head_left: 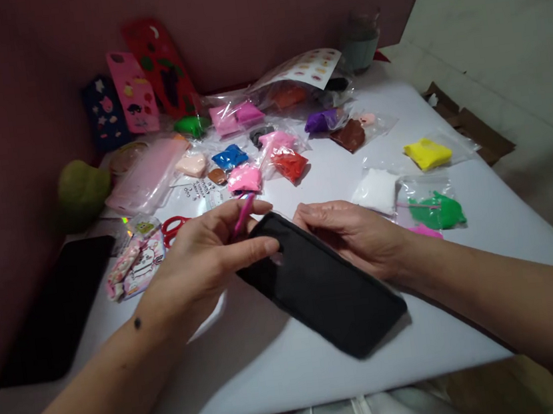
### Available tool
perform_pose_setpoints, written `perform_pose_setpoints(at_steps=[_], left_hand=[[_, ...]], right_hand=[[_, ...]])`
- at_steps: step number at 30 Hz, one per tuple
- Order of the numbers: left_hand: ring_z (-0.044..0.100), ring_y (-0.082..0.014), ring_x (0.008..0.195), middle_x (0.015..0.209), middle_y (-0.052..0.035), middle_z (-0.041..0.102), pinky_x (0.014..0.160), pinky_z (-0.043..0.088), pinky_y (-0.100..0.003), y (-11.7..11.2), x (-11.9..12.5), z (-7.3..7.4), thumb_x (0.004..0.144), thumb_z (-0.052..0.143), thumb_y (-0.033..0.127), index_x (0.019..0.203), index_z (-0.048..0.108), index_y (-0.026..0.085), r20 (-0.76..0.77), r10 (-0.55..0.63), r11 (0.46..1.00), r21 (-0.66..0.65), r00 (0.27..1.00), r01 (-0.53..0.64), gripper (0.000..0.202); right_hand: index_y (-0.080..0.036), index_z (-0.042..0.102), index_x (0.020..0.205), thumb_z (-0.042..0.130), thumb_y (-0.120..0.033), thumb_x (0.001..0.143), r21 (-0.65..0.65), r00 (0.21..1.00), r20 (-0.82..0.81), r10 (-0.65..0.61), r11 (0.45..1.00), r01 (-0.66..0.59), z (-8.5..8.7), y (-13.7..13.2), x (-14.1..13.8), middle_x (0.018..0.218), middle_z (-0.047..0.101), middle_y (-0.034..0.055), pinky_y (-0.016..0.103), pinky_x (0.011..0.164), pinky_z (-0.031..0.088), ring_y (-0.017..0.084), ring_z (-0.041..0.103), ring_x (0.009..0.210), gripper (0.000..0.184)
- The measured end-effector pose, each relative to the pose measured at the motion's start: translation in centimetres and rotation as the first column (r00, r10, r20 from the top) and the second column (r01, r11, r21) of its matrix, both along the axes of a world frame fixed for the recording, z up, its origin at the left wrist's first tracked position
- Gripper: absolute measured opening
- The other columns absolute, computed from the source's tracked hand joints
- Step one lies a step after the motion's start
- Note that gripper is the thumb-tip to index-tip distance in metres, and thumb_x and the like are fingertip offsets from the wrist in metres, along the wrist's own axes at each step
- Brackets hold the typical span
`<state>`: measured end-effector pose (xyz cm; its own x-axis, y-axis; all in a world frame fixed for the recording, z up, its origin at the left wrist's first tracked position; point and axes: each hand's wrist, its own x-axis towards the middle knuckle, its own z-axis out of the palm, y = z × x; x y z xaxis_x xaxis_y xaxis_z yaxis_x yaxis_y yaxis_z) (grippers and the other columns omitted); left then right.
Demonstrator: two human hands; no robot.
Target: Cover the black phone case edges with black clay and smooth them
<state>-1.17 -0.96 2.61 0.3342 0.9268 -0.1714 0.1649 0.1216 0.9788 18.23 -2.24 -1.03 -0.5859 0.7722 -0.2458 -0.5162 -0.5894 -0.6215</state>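
Observation:
A black phone case (pixel 329 288) is tilted above the table's front part, a small camera cutout near its upper left end. My left hand (pixel 211 248) grips that end, thumb on the dark face. Between the fingers of the same hand sits a thin pink stick (pixel 244 216). Along the case's far right edge, my right hand (pixel 355 234) is closed with curled fingers and thumb near the top corner; its fingertips are hidden. Just left of my left hand lie red-handled scissors (pixel 174 230), partly covered by it.
Several bags of coloured clay, such as blue (pixel 230 157), yellow (pixel 428 153) and green (pixel 437 211), cover the white table (pixel 238 386). Decorated phone cases (pixel 133 93) lean on the back wall. A glass jar (pixel 361 42), a green fruit (pixel 82 194) and a dark slab (pixel 62 307) stand around.

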Motion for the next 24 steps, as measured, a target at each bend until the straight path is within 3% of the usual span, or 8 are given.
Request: perform_pose_setpoints(at_steps=[5, 9, 12, 14, 16, 19, 21, 24], left_hand=[[0.064, -0.0145, 0.061, 0.073, -0.001, 0.069, 0.052, 0.048, -0.025, 0.8, -1.5, -0.1, 0.076, 0.074, 0.016, 0.088, 0.07, 0.019, 0.009, 0.124, 0.989, 0.082, 0.992, -0.124, 0.013], [0.06, -0.0129, 0.057, 0.07, -0.0012, 0.068, 0.05, 0.043, -0.024, 1.2, -2.4, -0.6, 0.076, 0.074, 0.016, 0.086, 0.07, 0.018, 0.015, 0.129, 0.987, 0.092, 0.992, -0.13, 0.011], [0.059, -0.0134, 0.063, 0.076, -0.0026, 0.067, 0.055, 0.045, -0.026, 1.2, -2.6, -0.6, 0.077, 0.076, 0.024, 0.089, 0.07, 0.017, -0.031, 0.075, 0.996, 0.053, 0.997, -0.074, 0.015], [0.056, -0.0128, 0.066, 0.079, -0.001, 0.063, 0.057, 0.044, -0.026, 1.1, -2.7, -0.5, 0.078, 0.077, 0.033, 0.1, 0.07, 0.019, -0.165, 0.146, 0.978, 0.173, 0.975, -0.117, 0.028], [0.051, -0.0115, 0.066, 0.083, 0.0003, 0.061, 0.058, 0.041, -0.026, 0.7, -2.6, -0.3, 0.078, 0.078, 0.036, 0.113, 0.069, 0.023, -0.281, 0.315, 0.882, 0.44, 0.907, -0.171, 0.038], [0.054, -0.0133, 0.075, 0.095, -0.0011, 0.062, 0.064, 0.044, -0.028, -0.4, -2.1, -0.1, 0.081, 0.075, 0.023, 0.11, 0.07, 0.026, -0.279, 0.401, 0.638, 0.769, 0.872, -0.047, 0.029], [0.059, -0.0154, 0.084, 0.096, -0.0021, 0.063, 0.07, 0.047, -0.029, -1.3, -1.4, 0.1, 0.083, 0.071, 0.014, 0.101, 0.072, 0.025, -0.307, 0.329, 0.529, 0.843, 0.893, 0.095, 0.021], [0.058, -0.015, 0.078, 0.086, -0.0025, 0.063, 0.069, 0.047, -0.031, -2.4, -0.4, 0.6, 0.083, 0.068, 0.008, 0.095, 0.073, 0.022, -0.424, 0.244, 0.448, 0.847, 0.872, 0.286, 0.019]], right_hand=[[-0.015, 0.056, 0.065, 0.069, -0.047, 0.083, -0.011, 0.993, 0.101, 0.063, 0.998, -0.062, 0.4, 0.7, 1.2, 0.054, 0.047, -0.0019, 0.019, 0.047, 0.035, 0.008, 0.04, 0.048, 0.039], [-0.014, 0.056, 0.063, 0.073, -0.036, 0.078, 0.015, 0.99, 0.135, 0.05, 0.999, -0.053, 0.6, 1.0, 1.5, 0.056, 0.043, -0.0023, 0.019, 0.044, 0.028, 0.007, 0.033, 0.049, 0.031], [-0.012, 0.057, 0.063, 0.075, -0.027, 0.074, 0.017, 0.989, 0.14, 0.037, 0.999, -0.04, 0.7, 1.0, 1.3, 0.06, 0.044, -0.0018, 0.018, 0.047, 0.03, 0.007, 0.036, 0.052, 0.026], [-0.012, 0.056, 0.063, 0.074, -0.024, 0.073, 0.004, 0.991, 0.129, 0.04, 0.999, -0.041, 0.8, 0.9, 1.1, 0.062, 0.046, -0.0011, 0.018, 0.049, 0.033, 0.007, 0.04, 0.054, 0.024], [-0.012, 0.055, 0.062, 0.072, -0.023, 0.073, -0.003, 0.99, 0.134, 0.053, 0.999, -0.053, 0.9, 0.9, 1.1, 0.062, 0.047, -0.0009, 0.019, 0.051, 0.035, 0.008, 0.042, 0.055, 0.023], [-0.013, 0.052, 0.06, 0.072, -0.024, 0.072, 0.022, 0.981, 0.186, 0.063, 0.997, -0.068, 0.8, 0.9, 1.1, 0.06, 0.043, -0.0021, 0.019, 0.05, 0.033, 0.007, 0.038, 0.053, 0.026], [-0.014, 0.051, 0.061, 0.072, -0.028, 0.072, 0.051, 0.974, 0.216, 0.075, 0.995, -0.088, 0.7, 0.8, 1.1, 0.061, 0.042, -0.0024, 0.02, 0.051, 0.032, 0.008, 0.036, 0.054, 0.027], [-0.015, 0.051, 0.065, 0.07, -0.03, 0.073, 0.089, 0.964, 0.244, 0.102, 0.988, -0.127, 0.4, 0.6, 1.0, 0.065, 0.042, -0.002, 0.022, 0.053, 0.031, 0.009, 0.036, 0.058, 0.026]])
